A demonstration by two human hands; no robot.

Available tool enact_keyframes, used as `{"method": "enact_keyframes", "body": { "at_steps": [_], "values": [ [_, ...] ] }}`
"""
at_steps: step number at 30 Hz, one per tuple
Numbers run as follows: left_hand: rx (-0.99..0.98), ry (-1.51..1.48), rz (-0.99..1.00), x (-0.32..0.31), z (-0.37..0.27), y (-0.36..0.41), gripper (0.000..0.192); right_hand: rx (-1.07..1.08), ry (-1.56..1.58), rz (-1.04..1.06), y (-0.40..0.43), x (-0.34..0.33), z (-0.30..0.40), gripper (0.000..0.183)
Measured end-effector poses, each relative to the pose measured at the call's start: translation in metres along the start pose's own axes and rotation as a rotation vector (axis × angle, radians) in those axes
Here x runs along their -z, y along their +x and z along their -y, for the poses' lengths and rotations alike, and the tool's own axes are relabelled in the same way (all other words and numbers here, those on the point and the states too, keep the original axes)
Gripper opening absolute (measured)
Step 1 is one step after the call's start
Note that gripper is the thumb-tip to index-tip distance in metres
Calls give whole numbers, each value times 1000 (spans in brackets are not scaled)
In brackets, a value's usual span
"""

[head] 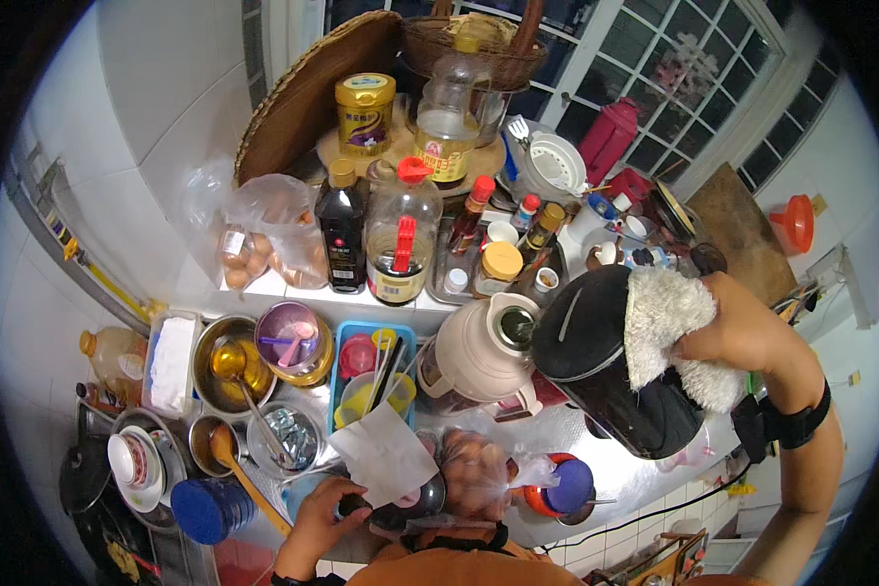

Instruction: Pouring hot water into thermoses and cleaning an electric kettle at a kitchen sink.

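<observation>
My right hand (710,329) grips a shaggy white cloth (663,308) bunched against a black kettle (622,395). The kettle is tilted, its lid end leaning toward the mouth of a beige thermos jug (469,355). The jug stands uncapped on the metal counter (549,432), and whether liquid flows cannot be made out. Low in the view, my left hand (322,513) pinches a small dark round object (351,504) between thumb and fingers. Just beyond those fingertips is a white square sheet (384,453), partly over a blue basket (373,329) of plastic cups.
Bottles, including a dark sauce bottle (343,234), and bagged eggs (245,256) crowd the raised ledge. Steel bowls (223,366) and a wooden spoon (242,469) lie left. Near me sit a filled plastic bag (476,469) and a blue-lidded container (570,485). A black cable (652,516) runs right.
</observation>
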State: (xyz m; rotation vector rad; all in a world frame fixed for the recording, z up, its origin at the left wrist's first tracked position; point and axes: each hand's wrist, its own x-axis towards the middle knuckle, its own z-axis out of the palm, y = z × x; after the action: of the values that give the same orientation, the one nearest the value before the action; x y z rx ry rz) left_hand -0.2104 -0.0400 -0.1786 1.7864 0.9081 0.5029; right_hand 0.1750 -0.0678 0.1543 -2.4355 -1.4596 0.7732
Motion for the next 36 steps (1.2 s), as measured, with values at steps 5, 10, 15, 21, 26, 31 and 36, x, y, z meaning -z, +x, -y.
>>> {"method": "enact_keyframes", "body": {
  "at_steps": [5,10,15,21,26,31,36],
  "values": [
    [-76,59,25,1,-6,10,29,-32,-50,5,1,0,9,33],
    [-91,75,54,3,-11,16,30,-35,-108,32,2,3,15,34],
    [-63,74,79,0,-13,19,30,-44,-130,45,5,3,8,38],
    [-96,47,113,-2,-15,20,29,12,-135,44,9,4,-1,41],
    [-157,48,131,-5,-12,17,29,19,-188,57,12,4,1,46],
    [-121,50,157,-3,-20,16,28,-1,-200,74,13,6,7,47],
    [-135,52,134,-5,-16,14,28,45,-197,76,18,6,6,48]
  ]
}}
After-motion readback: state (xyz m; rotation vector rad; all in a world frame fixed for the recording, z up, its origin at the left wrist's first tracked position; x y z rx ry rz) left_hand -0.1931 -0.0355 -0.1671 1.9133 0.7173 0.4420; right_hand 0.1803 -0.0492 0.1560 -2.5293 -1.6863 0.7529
